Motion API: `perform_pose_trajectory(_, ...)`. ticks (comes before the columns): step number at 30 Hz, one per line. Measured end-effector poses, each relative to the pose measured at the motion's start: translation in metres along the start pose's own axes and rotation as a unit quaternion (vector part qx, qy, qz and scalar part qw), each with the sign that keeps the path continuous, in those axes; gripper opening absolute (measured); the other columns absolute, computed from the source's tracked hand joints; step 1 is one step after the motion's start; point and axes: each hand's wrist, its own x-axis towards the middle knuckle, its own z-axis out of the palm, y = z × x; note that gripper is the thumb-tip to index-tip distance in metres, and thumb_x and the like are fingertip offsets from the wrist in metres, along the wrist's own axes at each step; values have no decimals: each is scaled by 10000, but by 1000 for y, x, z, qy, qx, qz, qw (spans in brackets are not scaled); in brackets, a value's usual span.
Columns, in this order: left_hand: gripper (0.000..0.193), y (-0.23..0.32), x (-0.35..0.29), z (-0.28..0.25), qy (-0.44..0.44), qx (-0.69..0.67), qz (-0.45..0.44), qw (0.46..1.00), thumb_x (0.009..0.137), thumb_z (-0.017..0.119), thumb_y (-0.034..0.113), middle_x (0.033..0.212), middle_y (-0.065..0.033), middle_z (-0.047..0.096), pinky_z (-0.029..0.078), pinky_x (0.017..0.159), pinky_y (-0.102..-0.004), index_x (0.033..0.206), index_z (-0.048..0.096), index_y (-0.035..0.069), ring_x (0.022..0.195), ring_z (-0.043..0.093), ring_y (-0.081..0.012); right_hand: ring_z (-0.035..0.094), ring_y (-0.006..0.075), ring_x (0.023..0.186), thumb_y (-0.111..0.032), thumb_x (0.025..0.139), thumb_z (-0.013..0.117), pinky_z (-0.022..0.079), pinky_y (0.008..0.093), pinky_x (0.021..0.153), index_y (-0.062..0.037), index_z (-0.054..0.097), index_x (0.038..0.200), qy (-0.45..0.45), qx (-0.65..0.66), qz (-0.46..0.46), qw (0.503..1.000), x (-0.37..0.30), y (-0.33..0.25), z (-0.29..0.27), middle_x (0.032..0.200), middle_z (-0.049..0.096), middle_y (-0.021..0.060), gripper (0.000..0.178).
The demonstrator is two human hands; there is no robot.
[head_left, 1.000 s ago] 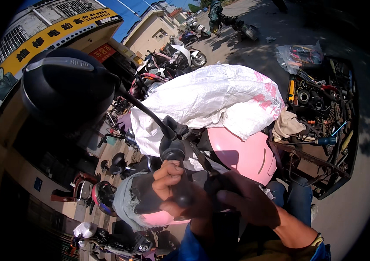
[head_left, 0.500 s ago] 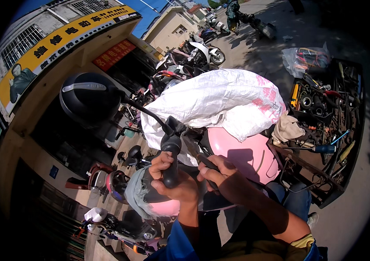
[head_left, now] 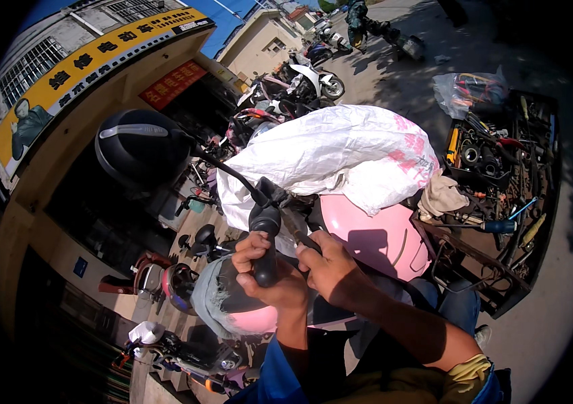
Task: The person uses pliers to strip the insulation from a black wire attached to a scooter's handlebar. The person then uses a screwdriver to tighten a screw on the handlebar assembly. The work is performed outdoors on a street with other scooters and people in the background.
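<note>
My left hand (head_left: 278, 283) is wrapped round the black rubber handlebar grip (head_left: 264, 222) of a pink scooter (head_left: 401, 249). Close beside it, my right hand (head_left: 335, 268) is closed on pliers (head_left: 293, 222); their metal end points up at the clamp and lever mount (head_left: 271, 193) inboard of the grip. Whether the jaws touch anything there, I cannot tell. A black rear-view mirror (head_left: 141, 149) stands out from that mount on a bent stem. Over the scooter's front lies a white woven sack (head_left: 327, 138) with pink print.
To the right stands an open toolbox (head_left: 535, 269) crowded with tools, a beige rag (head_left: 442, 195) and a blue-handled screwdriver (head_left: 500, 227). A clear plastic bag (head_left: 471, 91) rests at its far end. Parked scooters (head_left: 323, 81) line the shopfront; a person (head_left: 358, 23) is farther off.
My right hand has moved slightly up and left with the pliers, closer to the handlebar mount, and their spread handles have come together. The left hand keeps its hold on the grip.
</note>
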Motion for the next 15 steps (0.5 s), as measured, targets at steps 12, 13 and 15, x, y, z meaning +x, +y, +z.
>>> perform_pose_trajectory(12, 423, -2, 1, -6, -1, -8, 6, 1000, 1021, 271, 433, 932, -106, 433, 382, 985, -437, 892, 412, 56, 909, 438, -234, 457, 91, 532, -270, 1019, 531, 366, 258, 486, 4, 532, 980, -24, 37, 8, 999, -5, -19, -4, 756, 527, 33, 277)
perform_pose_trajectory(13, 442, -3, 0, -7, -4, -15, 3, 1000, 1019, 278, 455, 940, -107, 445, 380, 986, -437, 901, 421, 54, 924, 448, -235, 457, 91, 533, -269, 1020, 531, 367, 257, 487, 1, 529, 974, -21, 45, -2, 999, -5, -15, -2, 753, 524, 32, 274)
perform_pose_trajectory(15, 482, -3, -2, -14, -7, -26, -6, 1000, 1015, 293, 499, 954, -109, 469, 376, 989, -437, 920, 439, 50, 953, 469, -237, 456, 92, 534, -267, 1020, 530, 367, 257, 488, -4, 521, 961, -15, 59, -16, 998, -5, -7, 5, 746, 517, 30, 269)
